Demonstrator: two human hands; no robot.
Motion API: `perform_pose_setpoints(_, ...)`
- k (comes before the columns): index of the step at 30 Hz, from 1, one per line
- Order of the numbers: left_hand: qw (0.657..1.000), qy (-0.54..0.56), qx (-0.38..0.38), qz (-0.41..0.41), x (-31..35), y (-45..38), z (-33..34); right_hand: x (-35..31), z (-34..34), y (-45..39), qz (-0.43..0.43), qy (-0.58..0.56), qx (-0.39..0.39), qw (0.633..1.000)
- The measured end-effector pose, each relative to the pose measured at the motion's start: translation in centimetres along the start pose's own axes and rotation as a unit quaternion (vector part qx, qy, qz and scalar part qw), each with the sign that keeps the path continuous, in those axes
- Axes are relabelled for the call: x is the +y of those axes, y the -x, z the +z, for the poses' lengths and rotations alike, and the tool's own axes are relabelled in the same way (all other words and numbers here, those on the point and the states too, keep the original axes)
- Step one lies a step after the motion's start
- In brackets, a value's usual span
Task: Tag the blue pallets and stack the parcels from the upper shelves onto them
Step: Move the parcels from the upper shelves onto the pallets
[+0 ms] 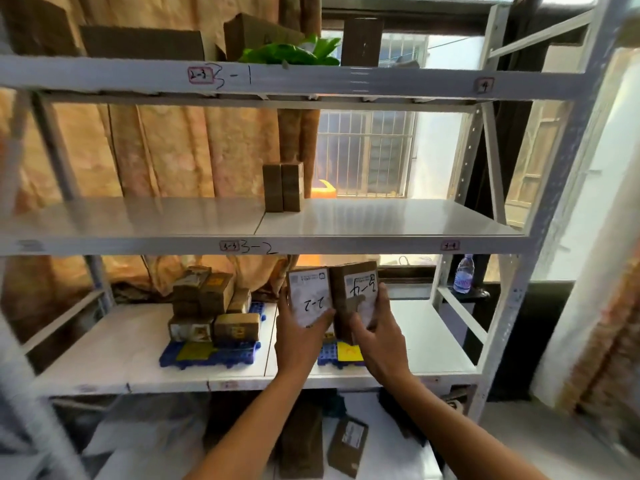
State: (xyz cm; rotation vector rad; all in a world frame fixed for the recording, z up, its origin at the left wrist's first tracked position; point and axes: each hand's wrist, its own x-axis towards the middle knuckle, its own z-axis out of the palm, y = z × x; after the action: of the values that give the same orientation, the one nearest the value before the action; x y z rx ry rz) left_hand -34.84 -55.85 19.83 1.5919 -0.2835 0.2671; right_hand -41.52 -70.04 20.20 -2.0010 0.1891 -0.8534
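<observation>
Handwritten "3-1" on the top shelf beam (311,79), beside a small red-framed sticker (200,75) reading roughly "2-3". Handwritten "3-2" on the middle shelf beam (311,245), flanked by stickers marked "3-3" (229,246) and "3-4" (450,245). Upside-down "2-2" penned on the left parcel's white label (310,301); right parcel's label (362,292) scrawl illegible.

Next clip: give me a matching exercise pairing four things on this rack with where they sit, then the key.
Things:
1. green bag
2. pair of upright parcels
3. parcel stack
4. water bottle

Places:
A. on the left blue pallet
B. top shelf, marked 3-1
C. ledge right of the rack
D. shelf marked 3-2

Pairs: 1-B, 2-D, 3-A, 4-C
</observation>
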Motion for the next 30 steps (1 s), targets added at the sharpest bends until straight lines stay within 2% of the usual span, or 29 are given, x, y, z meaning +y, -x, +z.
perform_pose_setpoints(3,0.999,-0.023,0.018,-0.026,-0.4,2.0,1.5,1.3,-1.3,1.1,0.018,-0.042,0.002,0.999)
perform_pose_setpoints(6,0.996,-0.062,0.004,-0.067,-1.5,3.7,3.0,3.6,-2.6,1.7,0.061,-0.067,-0.018,0.996)
perform_pose_setpoints(12,0.993,0.012,-0.045,-0.112,-3.5,7.4,4.9,7.4,-4.5,4.4,0.134,-0.142,-0.053,0.979)
perform_pose_setpoints(17,0.986,0.032,-0.048,-0.159,-5.2,9.4,5.9,10.7,-4.6,5.8,0.216,-0.177,-0.079,0.957)
perform_pose_setpoints(25,0.964,0.036,-0.049,-0.260,-10.0,8.4,6.7,15.9,-3.1,5.5,0.271,-0.216,-0.097,0.933)
perform_pose_setpoints(30,0.959,0.037,-0.055,-0.275,-15.0,5.1,7.4,20.3,-0.7,3.7,0.314,-0.221,-0.089,0.919)
